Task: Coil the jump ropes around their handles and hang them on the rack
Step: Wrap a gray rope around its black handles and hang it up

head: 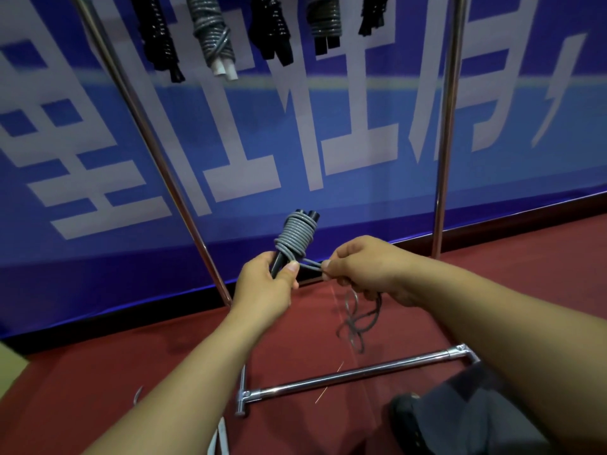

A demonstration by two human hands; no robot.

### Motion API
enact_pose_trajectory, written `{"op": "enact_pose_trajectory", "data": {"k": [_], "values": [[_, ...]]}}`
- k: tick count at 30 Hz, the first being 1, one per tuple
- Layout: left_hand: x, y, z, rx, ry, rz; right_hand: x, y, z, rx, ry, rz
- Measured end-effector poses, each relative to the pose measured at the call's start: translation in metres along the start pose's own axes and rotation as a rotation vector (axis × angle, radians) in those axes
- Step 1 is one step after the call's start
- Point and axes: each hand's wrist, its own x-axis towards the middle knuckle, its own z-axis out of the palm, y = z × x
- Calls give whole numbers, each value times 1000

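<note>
Lighting even and fairly bright, no hard shadows. Showing glare streaks along the chrome rack bar. Bending straight poles outward from wide-angle distortion. Blurring the banner lettering and hanging rope bundles; softening toward frame edges.

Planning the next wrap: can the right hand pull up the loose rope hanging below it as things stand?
Probably yes. The right hand already pinches the grey rope beside the handles held by the left hand, and the loose tail dangles free under it, with nothing visibly snagging it.

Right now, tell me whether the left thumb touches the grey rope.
Touching. The head view shows the left hand thumb pressed on the grey rope where it leaves the coil.
</note>
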Motion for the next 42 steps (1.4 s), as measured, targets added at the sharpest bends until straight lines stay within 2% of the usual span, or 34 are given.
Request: {"op": "enact_pose_trajectory", "data": {"k": [4, 11, 17, 20, 26, 31, 38, 42], "values": [[6, -4, -1, 63, 12, 19, 0, -6, -9, -9, 62, -15], [7, -7, 3, 11, -39, -17, -6, 4, -2, -137, 25, -47], [7, -12, 1, 93, -33, -59, -11, 3, -1, -580, 80, -173], [6, -14, -1, 205, -39, -39, -11, 3, -1, -651, 92, -183], [7, -17, -7, 327, -42, -89, -13, 4, -5, -682, 101, -208], [5, -18, -4, 412, -173, -122, -15, 4, -6, -687, 126, -259], [2, -10, 2, 496, -267, -62, -11, 4, -7, -529, 198, -291], [-2, -10, 5, 520, -363, -26, -6, 11, -7, -546, 217, -336]]}}
